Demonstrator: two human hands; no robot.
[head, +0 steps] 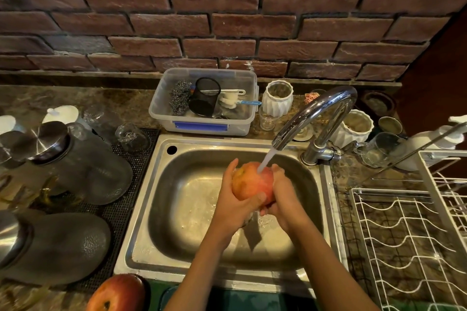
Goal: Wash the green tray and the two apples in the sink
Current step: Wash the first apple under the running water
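Over the steel sink (161, 199) I hold a red-orange apple (249, 180) under the running water from the chrome tap (316, 113). My left hand (233, 199) cups the apple from the left and below, thumb across its front. My right hand (284, 194) wraps its right side. A second red apple (117, 294) lies at the bottom edge, left of my arms, on the counter by the sink's front rim. A dark green surface (242, 299), perhaps the tray, shows between my forearms at the bottom edge, mostly hidden.
A clear plastic tub (202, 125) with scourers, a black mesh cup and brushes stands behind the sink. Large glass jars (83, 166) lie on a black mat at the left. A white wire dish rack (409, 240) fills the right. White ribbed jars (278, 98) and glasses stand near the tap.
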